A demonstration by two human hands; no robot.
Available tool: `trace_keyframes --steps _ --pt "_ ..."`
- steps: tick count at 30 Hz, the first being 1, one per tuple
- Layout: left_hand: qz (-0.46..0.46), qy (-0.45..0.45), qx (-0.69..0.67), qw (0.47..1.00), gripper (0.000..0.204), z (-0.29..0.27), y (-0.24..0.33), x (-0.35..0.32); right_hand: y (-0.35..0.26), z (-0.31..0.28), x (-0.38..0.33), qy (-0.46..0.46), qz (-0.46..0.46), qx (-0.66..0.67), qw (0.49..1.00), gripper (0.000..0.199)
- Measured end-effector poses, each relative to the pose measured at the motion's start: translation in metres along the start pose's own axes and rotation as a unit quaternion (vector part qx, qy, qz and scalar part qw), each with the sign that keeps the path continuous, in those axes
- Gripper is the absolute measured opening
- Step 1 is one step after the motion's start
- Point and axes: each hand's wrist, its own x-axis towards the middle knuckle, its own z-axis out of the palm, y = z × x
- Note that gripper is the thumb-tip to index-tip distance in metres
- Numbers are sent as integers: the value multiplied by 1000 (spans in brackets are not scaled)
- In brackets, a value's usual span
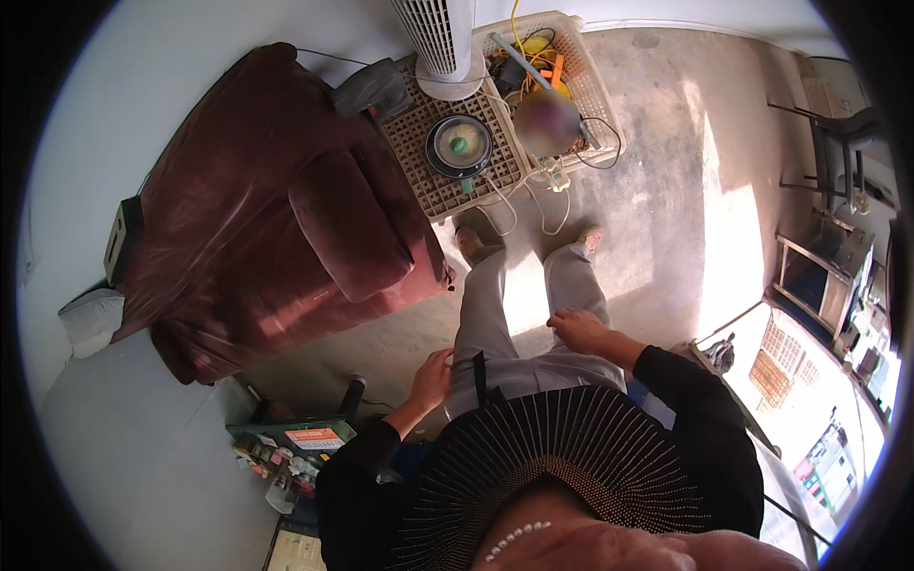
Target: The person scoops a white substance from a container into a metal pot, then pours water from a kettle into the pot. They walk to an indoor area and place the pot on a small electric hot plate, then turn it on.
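Note:
My left hand (433, 381) rests beside my left thigh, its fingers stretched forward along the grey trousers (481, 314), with nothing visible in it. On my right thigh lies my right hand (579, 331), fingers curled in and no object showing. Neither hand touches anything but the clothing or seat area. Beyond my feet, a small round electric pot (459, 146) with a clear lid and green knob sits on an upturned beige plastic crate (416, 181). A white tower fan (440, 48) stands behind the pot on the same crate.
A maroon-covered sofa (238, 209) with a cushion (350, 226) fills the left. Right of the pot, a plastic basket (595, 81) holds tools and cables. A power strip (552, 174) trails cords near my feet. A cluttered green table (286, 433) stands lower left; a dark chair (838, 133) is far right.

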Motion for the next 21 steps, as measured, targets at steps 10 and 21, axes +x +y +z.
trace_keyframes --steps 10,21 --pt "-3 -97 252 963 40 6 30 -57 22 0 -119 137 0 35 990 18" --pt "-32 -59 -28 997 38 214 168 82 129 150 -411 271 346 249 863 16"
